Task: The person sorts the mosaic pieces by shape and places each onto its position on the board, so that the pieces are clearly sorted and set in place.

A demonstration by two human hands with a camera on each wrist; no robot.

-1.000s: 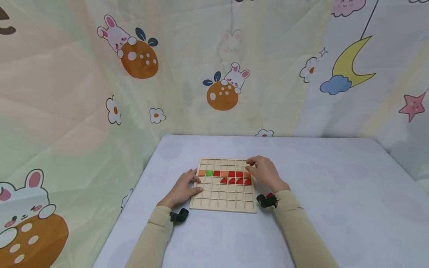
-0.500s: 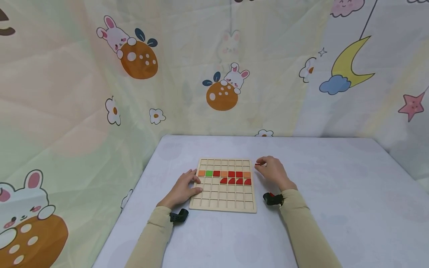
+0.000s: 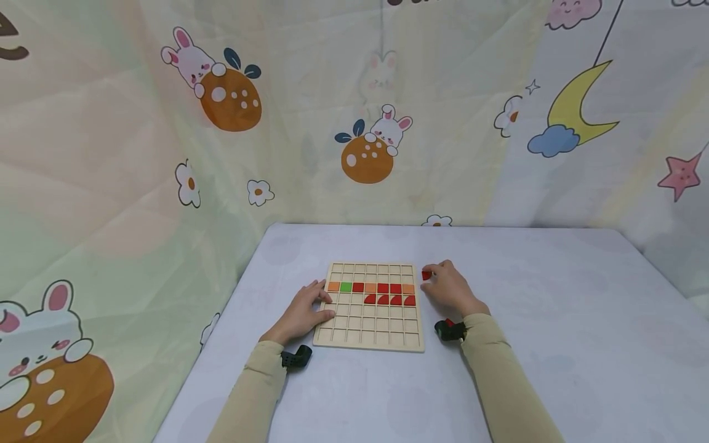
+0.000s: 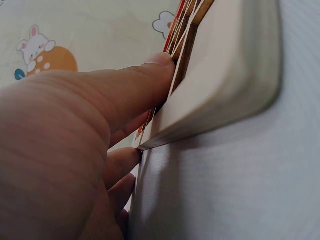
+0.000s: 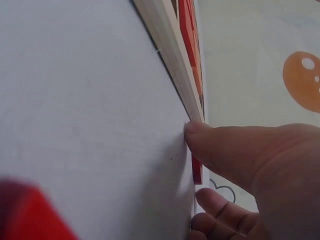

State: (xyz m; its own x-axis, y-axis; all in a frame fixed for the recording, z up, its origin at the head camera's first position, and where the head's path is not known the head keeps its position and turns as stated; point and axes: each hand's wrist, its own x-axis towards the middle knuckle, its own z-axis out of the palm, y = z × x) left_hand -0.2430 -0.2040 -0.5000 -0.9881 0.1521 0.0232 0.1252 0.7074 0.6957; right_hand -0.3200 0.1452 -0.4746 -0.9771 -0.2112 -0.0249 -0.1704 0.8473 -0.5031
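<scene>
A wooden grid board lies on the table. One row holds orange, green and red square tiles. The row nearer me has several red tiles with curved markings at its right end. My left hand rests on the board's left edge, its thumb on the top rim and its other fingers alongside. Just off the board's far right corner, my right hand pinches a red tile. In the right wrist view this red tile shows below the thumb, partly hidden.
A pale cloth covers the table. Behind it hangs a printed cloth backdrop. Black cameras sit on both wrists. A blurred red thing shows very close in the right wrist view; what it is I cannot tell.
My right hand has moved right, from over the board's right edge to beside its far right corner. The red tile in its fingers shows more now. The left hand keeps its place.
</scene>
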